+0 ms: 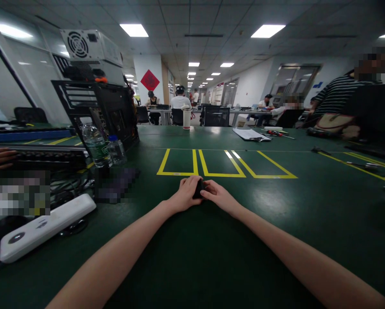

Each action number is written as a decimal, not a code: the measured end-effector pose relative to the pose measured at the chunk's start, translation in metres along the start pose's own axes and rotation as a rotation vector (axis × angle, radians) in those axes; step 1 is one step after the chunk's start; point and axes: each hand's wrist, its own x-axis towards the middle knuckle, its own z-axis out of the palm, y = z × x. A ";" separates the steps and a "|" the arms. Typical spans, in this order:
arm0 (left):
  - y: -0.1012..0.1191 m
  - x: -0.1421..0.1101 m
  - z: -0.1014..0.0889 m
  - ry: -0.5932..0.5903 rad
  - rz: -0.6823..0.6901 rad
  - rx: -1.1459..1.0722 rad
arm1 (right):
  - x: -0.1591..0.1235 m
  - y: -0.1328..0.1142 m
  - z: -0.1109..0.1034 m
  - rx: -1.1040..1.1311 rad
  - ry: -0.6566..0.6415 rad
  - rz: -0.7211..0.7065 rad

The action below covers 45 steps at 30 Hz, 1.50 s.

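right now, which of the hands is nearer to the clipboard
Right. The right hand is on the near side of the clipboard and left of it; the left hand is farther left, across the small black object.

From my end I see a dark green surface (192, 257), yellow tape outlines (195, 163), a black object (198, 189), a white power strip (52, 226), a blue bottle cap (113, 138), a red-banded white cup (186, 118), a red poster (150, 80), a dark shirt with pale stripes (338, 94)
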 end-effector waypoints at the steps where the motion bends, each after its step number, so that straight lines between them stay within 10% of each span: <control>1: 0.001 0.000 0.000 -0.002 0.007 -0.002 | 0.001 0.000 -0.001 -0.016 -0.002 0.022; 19: 0.000 0.000 0.000 0.005 0.028 0.014 | 0.008 0.003 0.006 0.085 0.185 -0.030; 45: -0.001 0.000 -0.001 0.008 0.019 -0.015 | 0.002 0.001 -0.002 0.087 0.009 -0.043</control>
